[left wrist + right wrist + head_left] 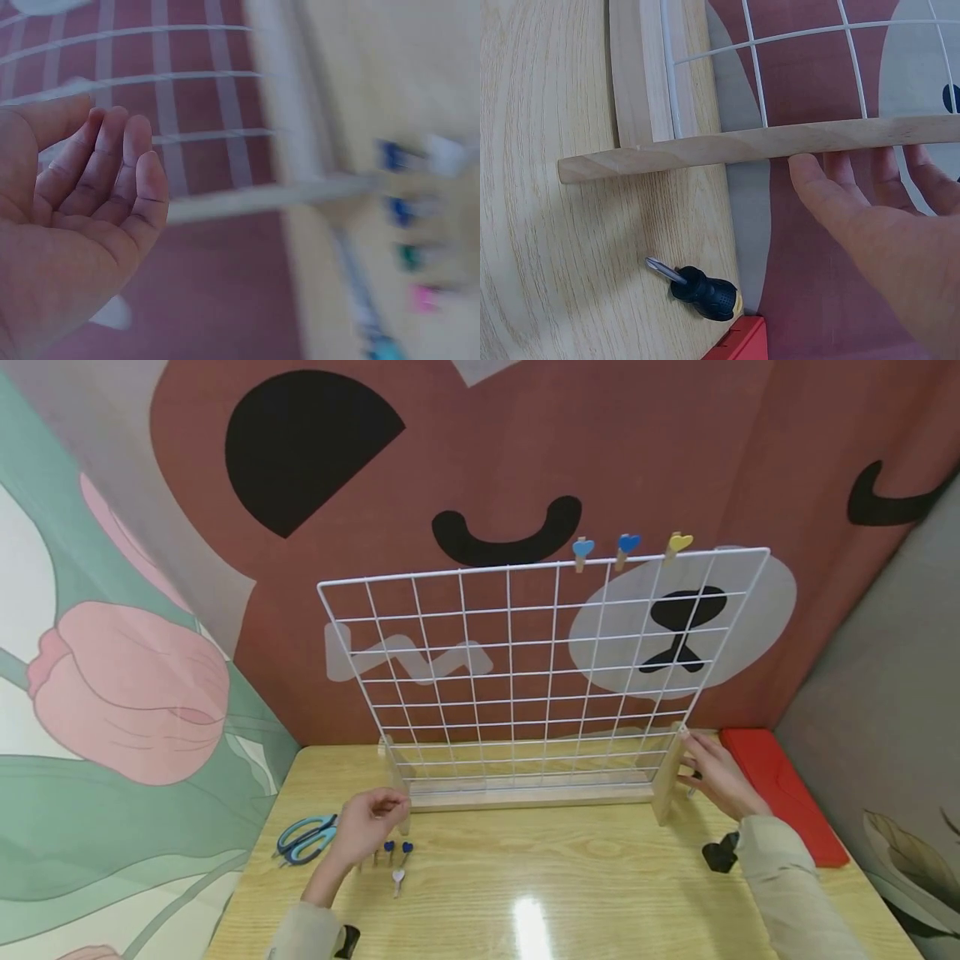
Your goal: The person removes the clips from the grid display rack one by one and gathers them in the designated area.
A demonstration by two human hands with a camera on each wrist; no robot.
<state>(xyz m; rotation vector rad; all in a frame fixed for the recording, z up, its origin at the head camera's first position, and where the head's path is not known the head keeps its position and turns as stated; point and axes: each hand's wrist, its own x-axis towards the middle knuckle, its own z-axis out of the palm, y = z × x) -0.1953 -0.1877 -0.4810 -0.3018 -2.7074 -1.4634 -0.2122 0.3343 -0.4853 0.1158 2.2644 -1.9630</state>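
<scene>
A white wire grid (pixel 510 567) stands upright in a wooden frame, its lower rail (pixel 525 800) lying along the table. My right hand (pixel 722 772) has its thumb and fingertips against the outer edge of the right wooden upright (pixel 780 142). Beside the left upright (pixel 395 777), my left hand (pixel 365 827) is raised with loosely bent fingers; the palm (pixel 82 232) holds nothing. Three heart clothespins grip the grid's top wire toward the right: light blue (pixel 582 548), dark blue (pixel 628 543) and yellow (pixel 680 542).
Several more heart clothespins lie near the left hand, among them a dark blue one (pixel 407 847), a pale one (pixel 398 877) and a pink one (pixel 425 298). Scissors (pixel 322 839) lie farther left. On the right are a stubby screwdriver (pixel 705 296) and a red case (pixel 787 802).
</scene>
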